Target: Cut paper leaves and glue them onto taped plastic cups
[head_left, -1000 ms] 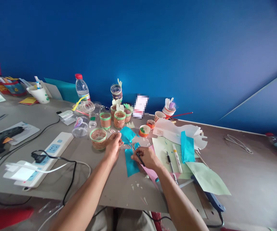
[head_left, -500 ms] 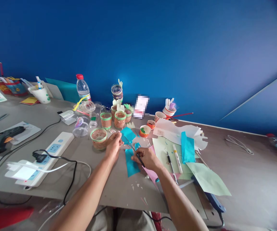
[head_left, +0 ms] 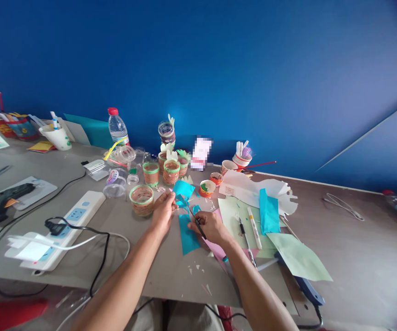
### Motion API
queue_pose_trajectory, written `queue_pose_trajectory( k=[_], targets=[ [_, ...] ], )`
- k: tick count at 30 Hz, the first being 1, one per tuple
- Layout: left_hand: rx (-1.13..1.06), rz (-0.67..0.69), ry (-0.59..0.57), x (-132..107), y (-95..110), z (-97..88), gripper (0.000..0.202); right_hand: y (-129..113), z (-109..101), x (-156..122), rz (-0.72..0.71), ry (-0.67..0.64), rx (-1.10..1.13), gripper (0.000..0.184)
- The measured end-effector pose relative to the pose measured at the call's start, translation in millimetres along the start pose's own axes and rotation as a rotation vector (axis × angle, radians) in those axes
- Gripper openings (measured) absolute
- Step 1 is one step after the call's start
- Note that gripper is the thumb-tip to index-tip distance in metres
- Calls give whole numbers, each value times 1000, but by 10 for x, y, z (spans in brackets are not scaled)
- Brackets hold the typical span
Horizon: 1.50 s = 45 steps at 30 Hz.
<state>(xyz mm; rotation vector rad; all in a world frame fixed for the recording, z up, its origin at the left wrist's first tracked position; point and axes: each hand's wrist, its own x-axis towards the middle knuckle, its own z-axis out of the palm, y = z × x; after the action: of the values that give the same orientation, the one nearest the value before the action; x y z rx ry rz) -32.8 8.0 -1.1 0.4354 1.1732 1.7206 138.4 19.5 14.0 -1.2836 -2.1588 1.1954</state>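
Cutting blue paper (head_left: 183,188), just right of a brown tub (head_left: 142,211): your left hand (head_left: 163,209) pinches its near edge, your right hand (head_left: 209,224) grips scissors (head_left: 201,229). Half a second ago the scissors showed longer across it; now less shows, so the snip seems under way. Both your hands reach forward, near each other, fingers curled, blue scrap (head_left: 188,241) below the right.

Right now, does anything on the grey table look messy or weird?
Yes, a little. Small pale paper scraps lie scattered along the front of the flat grey table, like litter. The large white paper sheet on the right has a wavy, jagged edge, so it looks cut up. I see no spilled liquid.
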Motion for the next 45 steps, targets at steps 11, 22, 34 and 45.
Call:
queue_pose_trajectory(
  k=[11, 22, 34, 45],
  targets=[
    [-218, -118, -51, -65, 75, 17, 39, 59, -39, -6, -63, -76, 69, 20],
    [-227, -276, -174, -129, 85, 44, 29, 7, -58, -12, -47, -43, 105, 20],
    [-107, -248, -316, -255, 46, 145, 28, 35, -25, 13, -100, 38, 171, 25],
    [-92, -115, -308, -238, 69, 114, 31, -53, -104, -31, -94, -109, 341, 28]
  ],
)
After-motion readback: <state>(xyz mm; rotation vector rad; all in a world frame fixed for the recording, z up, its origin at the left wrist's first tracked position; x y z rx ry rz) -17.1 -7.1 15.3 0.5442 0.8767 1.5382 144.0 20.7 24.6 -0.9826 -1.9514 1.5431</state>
